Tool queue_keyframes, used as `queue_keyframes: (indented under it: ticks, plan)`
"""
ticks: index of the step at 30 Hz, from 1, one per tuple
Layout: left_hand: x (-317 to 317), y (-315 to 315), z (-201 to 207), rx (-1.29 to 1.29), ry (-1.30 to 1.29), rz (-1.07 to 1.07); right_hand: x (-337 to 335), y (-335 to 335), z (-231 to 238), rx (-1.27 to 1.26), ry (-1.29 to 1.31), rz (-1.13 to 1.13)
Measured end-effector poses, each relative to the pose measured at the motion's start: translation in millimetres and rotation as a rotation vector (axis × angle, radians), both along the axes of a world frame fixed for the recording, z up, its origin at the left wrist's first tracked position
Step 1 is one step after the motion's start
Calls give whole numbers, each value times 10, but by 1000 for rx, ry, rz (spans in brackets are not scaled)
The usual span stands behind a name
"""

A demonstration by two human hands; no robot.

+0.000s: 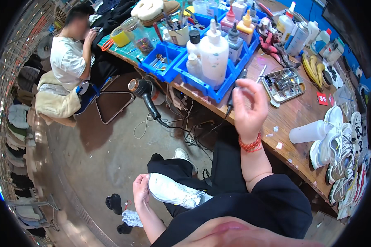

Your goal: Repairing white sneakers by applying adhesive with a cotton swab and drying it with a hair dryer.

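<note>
Low in front of me, my left hand (pixel 141 187) is closed on the toe end of a white sneaker (pixel 171 190), which lies across my lap with its laces toward me. My right hand (pixel 252 108), with a red bead bracelet at the wrist, is raised at the front edge of the wooden table. Its fingers curl toward the thumb; whatever they hold, if anything, is too small or hidden to make out. Just left of the thumb lies a dark corded handheld tool (pixel 230 101), partly covered by the hand. A white squeeze bottle (pixel 214 57) stands in a blue bin (pixel 181 68) beyond.
On the wooden table (pixel 276 119) are a metal tray of small parts (pixel 283 84), bananas (pixel 313 70), a lying translucent bottle (pixel 307 132) and several sneakers (pixel 342 156). A hair dryer (pixel 146 99) hangs by the table edge near cables. Another person (pixel 72 53) sits at the far left.
</note>
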State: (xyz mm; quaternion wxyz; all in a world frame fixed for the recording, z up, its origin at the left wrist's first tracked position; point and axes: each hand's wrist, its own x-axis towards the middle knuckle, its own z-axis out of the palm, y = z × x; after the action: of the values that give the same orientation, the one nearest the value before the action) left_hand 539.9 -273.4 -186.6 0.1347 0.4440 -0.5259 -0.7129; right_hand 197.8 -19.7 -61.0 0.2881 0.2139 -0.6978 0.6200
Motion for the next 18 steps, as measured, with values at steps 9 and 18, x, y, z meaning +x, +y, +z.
queue_keyframes:
  ticks: [9,18]
  plan:
    - [-569,-54,-164,14,-129,-90,50,257,-122,16,76,136]
    - [-1191,-119,-439,43,-226,-241,110,410,-149,60,-57,219]
